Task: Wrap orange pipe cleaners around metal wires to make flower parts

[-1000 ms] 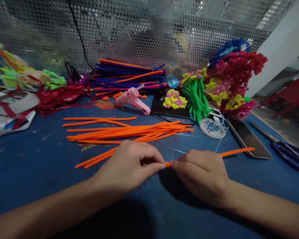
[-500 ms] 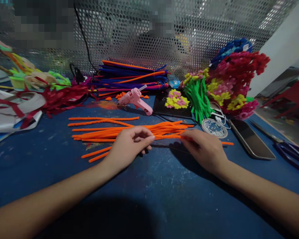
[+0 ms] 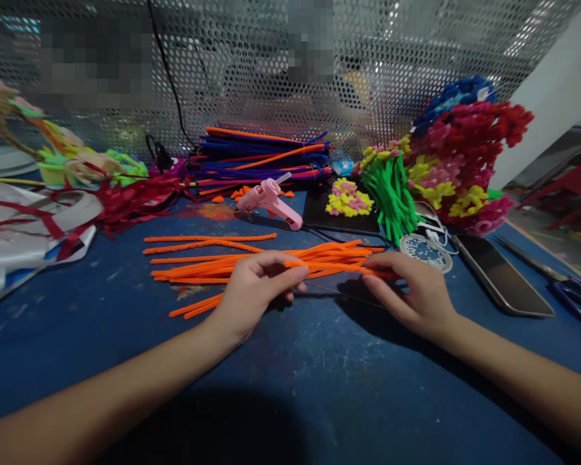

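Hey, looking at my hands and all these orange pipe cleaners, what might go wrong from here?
The pipe cleaner between your hands could get mixed up with the matching loose orange pipe cleaners lying right behind it. Your right hand is also near the round dish of white beads, so a careless sweep might bump it.

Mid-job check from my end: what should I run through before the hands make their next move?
1. Left hand pinching the orange stem: ok.
2. Right hand gripping it firmly: cannot tell; fingers at the stem, firmness unclear.
3. Stem apart from the orange pile: cannot tell; they overlap in view.
4. Glue gun away from both hands: ok, behind the pile.
5. Scissors away from the right hand: ok, beyond the phone.
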A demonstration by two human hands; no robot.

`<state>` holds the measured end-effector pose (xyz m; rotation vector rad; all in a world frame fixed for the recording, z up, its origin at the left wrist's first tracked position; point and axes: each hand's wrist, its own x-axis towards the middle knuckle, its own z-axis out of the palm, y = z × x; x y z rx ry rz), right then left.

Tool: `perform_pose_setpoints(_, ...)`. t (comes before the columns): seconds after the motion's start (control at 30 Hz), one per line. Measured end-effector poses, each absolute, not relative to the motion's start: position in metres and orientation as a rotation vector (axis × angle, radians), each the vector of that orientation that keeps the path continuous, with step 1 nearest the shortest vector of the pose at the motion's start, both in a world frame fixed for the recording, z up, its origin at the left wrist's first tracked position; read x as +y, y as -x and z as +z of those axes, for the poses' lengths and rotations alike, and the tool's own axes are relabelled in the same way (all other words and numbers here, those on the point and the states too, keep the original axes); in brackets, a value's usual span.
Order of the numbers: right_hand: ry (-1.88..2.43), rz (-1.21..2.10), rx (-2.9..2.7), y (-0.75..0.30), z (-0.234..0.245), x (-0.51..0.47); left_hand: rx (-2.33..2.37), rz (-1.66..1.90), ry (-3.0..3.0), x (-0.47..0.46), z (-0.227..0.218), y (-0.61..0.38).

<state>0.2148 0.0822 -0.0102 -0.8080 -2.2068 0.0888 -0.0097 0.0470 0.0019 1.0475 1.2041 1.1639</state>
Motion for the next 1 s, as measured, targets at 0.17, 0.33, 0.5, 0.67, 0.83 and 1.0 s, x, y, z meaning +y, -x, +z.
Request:
perform_pose_setpoints(0.17, 0.869, 0.193, -2.168, -0.216, -0.013, 0.084, 1.014, 1.358, -0.716, 0.051, -0.003, 0.012)
perform_pose_setpoints(0.33, 0.768, 0.327, -2.265, -0.213, -0.017, 0.078, 0.914, 1.318, -0.645, 0.047, -0.006, 0.006)
perform_pose_setpoints(0.5, 0.679, 0.221, -2.304, -0.210, -0.023, 0.076, 0.930, 1.185, -0.818, 0.043, -0.006, 0.003)
perform_pose_setpoints(0.67, 0.617, 0.118, -2.332, -0.210, -0.026, 0.071, 0.964, 1.085, -0.861, 0.043, -0.007, 0.005)
perform_pose_setpoints(0.83, 0.571, 0.165, -2.353, -0.211, -0.028, 0.069, 0.949, 1.075, -0.764, 0.044, -0.008, 0.005)
perform_pose_setpoints(1.0, 0.545, 0.203, -2.348, -0.210, -0.027, 0.069, 0.935, 1.076, -0.743, 0.044, -0.008, 0.004)
